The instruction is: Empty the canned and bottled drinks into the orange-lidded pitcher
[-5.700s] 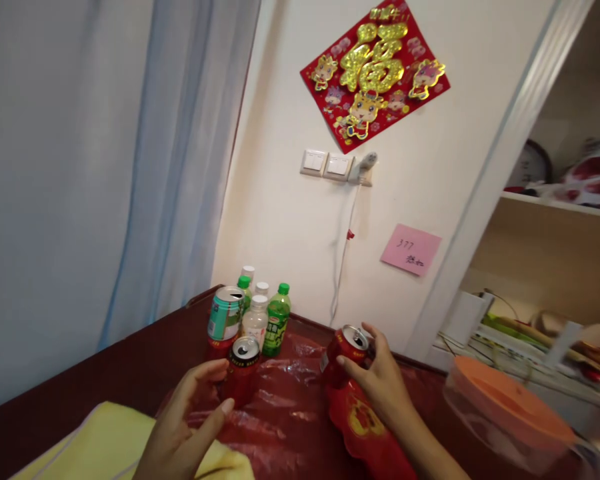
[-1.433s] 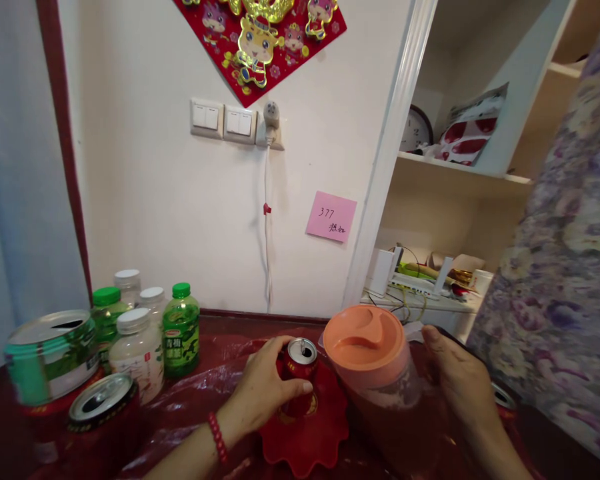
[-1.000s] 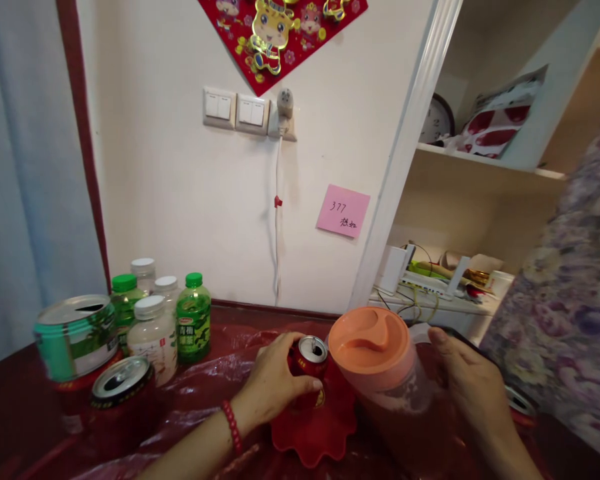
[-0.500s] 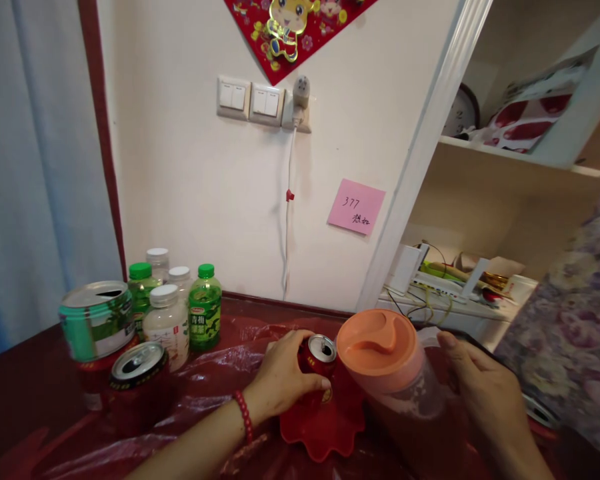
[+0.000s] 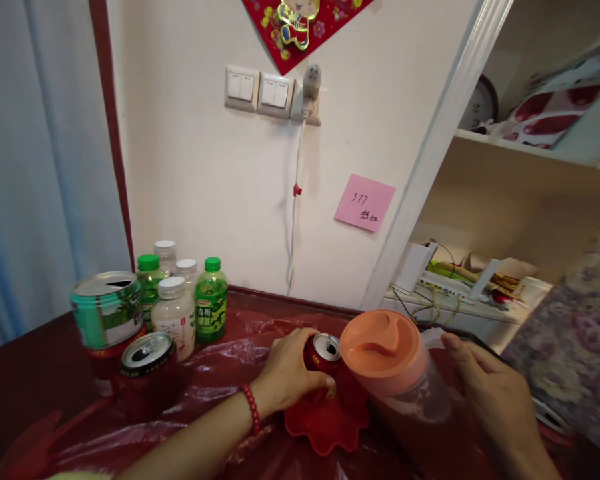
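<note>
My left hand [image 5: 293,373], a red bead bracelet on its wrist, is wrapped round a small red drink can [image 5: 325,353] with an opened top. The can stands upright in a red scalloped dish [image 5: 327,423]. On the right, my right hand [image 5: 495,393] is closed on the handle of a clear pitcher [image 5: 425,400]. Its orange lid [image 5: 383,347] is on and close beside the can. The pitcher leans a little to the left, and its lower part is dark and hard to make out.
At the left stand a green can [image 5: 107,313] stacked on a red one, another opened can [image 5: 147,373], and several bottles, including a green tea bottle [image 5: 211,303]. Another can [image 5: 553,417] shows behind my right hand. Right, shelves [image 5: 480,200] hold a router and cables.
The whole view has shifted slightly, with things on the wall now higher and further right. Both hands keep their hold on the can and the pitcher.
</note>
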{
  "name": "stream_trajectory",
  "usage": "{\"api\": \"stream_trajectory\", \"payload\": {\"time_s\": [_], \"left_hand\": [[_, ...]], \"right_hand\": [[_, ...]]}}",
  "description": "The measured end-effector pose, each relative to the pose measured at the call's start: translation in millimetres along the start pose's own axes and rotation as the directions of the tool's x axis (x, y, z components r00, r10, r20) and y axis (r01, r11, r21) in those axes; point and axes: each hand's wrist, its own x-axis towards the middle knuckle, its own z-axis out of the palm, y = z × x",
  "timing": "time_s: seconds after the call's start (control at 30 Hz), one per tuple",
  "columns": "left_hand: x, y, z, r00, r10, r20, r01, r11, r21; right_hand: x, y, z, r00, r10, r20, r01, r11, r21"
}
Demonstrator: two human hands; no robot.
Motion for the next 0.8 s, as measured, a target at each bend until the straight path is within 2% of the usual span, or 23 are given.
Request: {"api": "stream_trajectory", "payload": {"time_s": [0.27,0.63,0.8], "left_hand": [[-0.4,1.4,-0.4,1.000,-0.012,0.010,0.012,1.000,-0.005],[-0.8,-2.6,2.6,1.000,-0.009,0.006,0.009,1.000,0.001],[1.0,-2.2,1.6,1.000,-0.002,0.018,0.002,1.000,0.005]], "right_hand": [[6.0,14.1,0.7,0.999,0.033,0.000,-0.033,0.999,0.024],[-9.0,-15.7,-2.3,0.999,0.030,0.025,-0.030,1.000,-0.002],[-11.8,-23.6,-1.5,0.995,0.100,0.006,-0.100,0.995,-0.011]]}}
